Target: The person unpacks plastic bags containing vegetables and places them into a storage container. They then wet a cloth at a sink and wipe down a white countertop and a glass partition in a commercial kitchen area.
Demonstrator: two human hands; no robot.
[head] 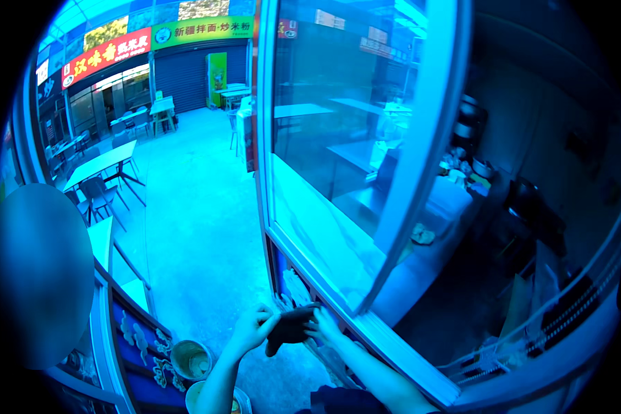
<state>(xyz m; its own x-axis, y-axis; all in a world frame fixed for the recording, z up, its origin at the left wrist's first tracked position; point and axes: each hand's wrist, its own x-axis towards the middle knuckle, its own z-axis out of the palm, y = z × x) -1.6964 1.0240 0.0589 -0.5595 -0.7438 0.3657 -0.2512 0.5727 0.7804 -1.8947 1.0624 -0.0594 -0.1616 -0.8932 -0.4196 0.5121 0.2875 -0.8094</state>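
Note:
A dark cloth point(291, 327) hangs between my two hands, in front of the lower window frame. My left hand point(256, 325) pinches its left end, with the thumb and fingers together. At its right end my right hand point(325, 328) holds the edge with its fingertips. One corner of the cloth droops below my left hand. Just beyond and to the right stands a glass window panel point(336, 129) in a metal frame point(419, 207), its sill point(409, 357) running beside my right forearm.
Two buckets point(192, 358) point(243, 401) stand on the floor at lower left, beside a blue panel point(139, 357) with cloud-shaped decorations. Tables point(101, 164) and chairs point(101, 195) stand further left. Behind the glass, a cluttered counter point(450, 202) sits in a dark room. A blurred oval covers the left edge.

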